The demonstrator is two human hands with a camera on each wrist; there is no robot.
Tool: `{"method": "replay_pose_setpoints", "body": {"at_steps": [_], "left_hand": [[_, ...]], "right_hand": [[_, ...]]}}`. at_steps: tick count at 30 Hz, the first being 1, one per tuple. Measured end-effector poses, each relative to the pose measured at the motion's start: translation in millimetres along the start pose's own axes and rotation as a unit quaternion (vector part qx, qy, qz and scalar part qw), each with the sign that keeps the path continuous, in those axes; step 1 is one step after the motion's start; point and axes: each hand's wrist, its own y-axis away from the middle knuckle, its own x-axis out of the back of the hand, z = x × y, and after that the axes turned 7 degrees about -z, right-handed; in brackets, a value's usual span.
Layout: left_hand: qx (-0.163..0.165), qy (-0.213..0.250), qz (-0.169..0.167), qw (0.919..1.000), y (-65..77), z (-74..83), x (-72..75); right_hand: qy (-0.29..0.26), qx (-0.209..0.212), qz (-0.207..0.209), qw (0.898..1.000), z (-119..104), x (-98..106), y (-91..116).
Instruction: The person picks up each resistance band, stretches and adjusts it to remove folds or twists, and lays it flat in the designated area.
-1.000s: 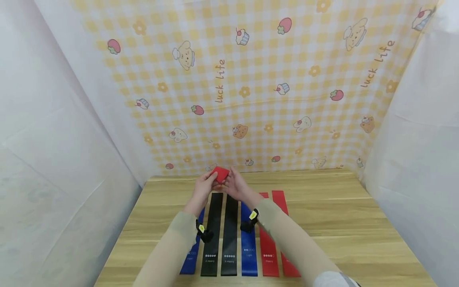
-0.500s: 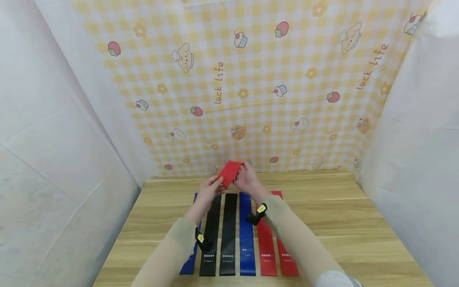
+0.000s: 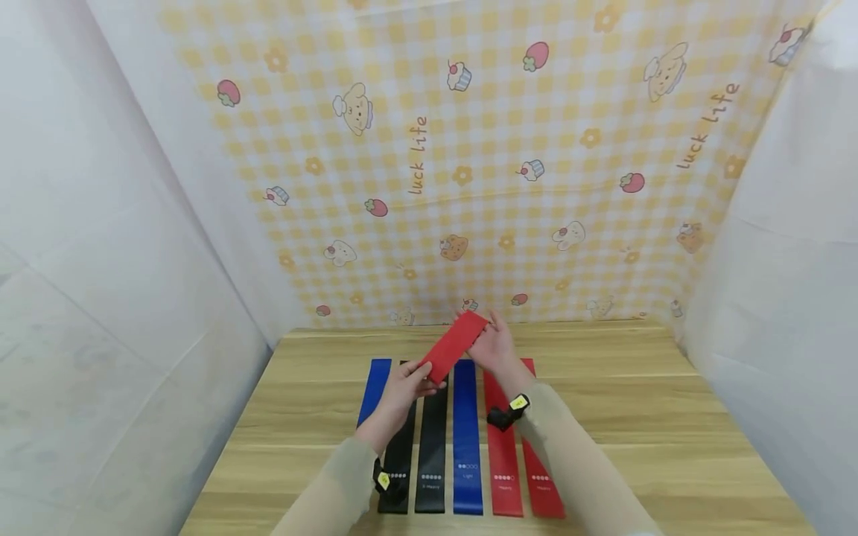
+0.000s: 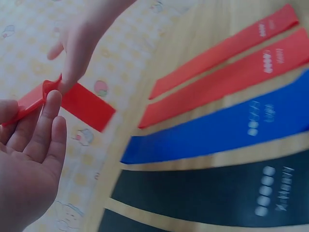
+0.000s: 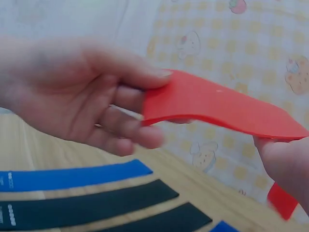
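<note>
A plain red resistance band (image 3: 456,346) is held up above the far part of the table, partly unfolded and slanting up to the right. My left hand (image 3: 401,391) pinches its lower end, thumb on top and fingers beneath. At the upper end, my right hand (image 3: 494,348) touches the band with its fingers extended behind it. In the left wrist view, the right hand (image 4: 82,53) reaches down to the band from above, and a loose red flap (image 4: 89,106) hangs beyond the left fingertips. The right wrist view shows the left thumb pressing on the band (image 5: 212,101).
Several flat bands lie side by side on the wooden table (image 3: 623,402): a blue band (image 3: 375,391) at left, two black bands (image 3: 431,454), another blue band (image 3: 467,439), and two red bands (image 3: 503,461). A checked curtain (image 3: 509,208) stands behind.
The held red band has gone from a small folded square to a longer strip. My right hand has moved right, away from the left, which has come slightly nearer and to the right.
</note>
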Motion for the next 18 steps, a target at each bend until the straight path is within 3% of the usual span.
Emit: {"method": "replay_pose_setpoints", "body": {"at_steps": [8,18], "left_hand": [[0.026,-0.009,-0.016,0.9995,18.1,-26.2,2.1],[0.05,-0.022,-0.028,0.9981,34.6,-44.7,9.6]], "right_hand": [[0.053,0.002,0.03,0.998,-5,26,21],[0.121,0.009,0.079,0.989,-11,45,44]]}}
